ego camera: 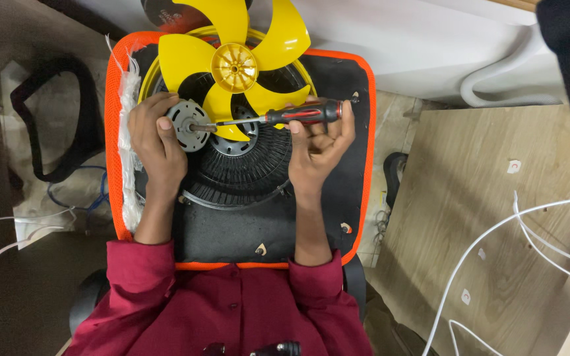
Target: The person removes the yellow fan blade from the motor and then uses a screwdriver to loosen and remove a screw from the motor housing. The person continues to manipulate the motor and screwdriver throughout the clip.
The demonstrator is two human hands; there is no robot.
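Black orange-rimmed board (pixel 338 198): carries black fan grille (pixel 239 175), yellow fan blade (pixel 232 59) at its far edge. Left hand (pixel 156 142) grips grey motor (pixel 189 124). Right hand (pixel 318 148) clasps screwdriver (pixel 298 116), tip at motor: screw-driving step; steady alignment needed.

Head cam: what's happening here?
A person in a red shirt works over a black seat pad with orange edging. The left hand grips a small round grey motor. The right hand holds a red-and-black screwdriver lying sideways, its tip at the motor's centre. A yellow fan blade and a black fan grille lie on the pad under the hands.
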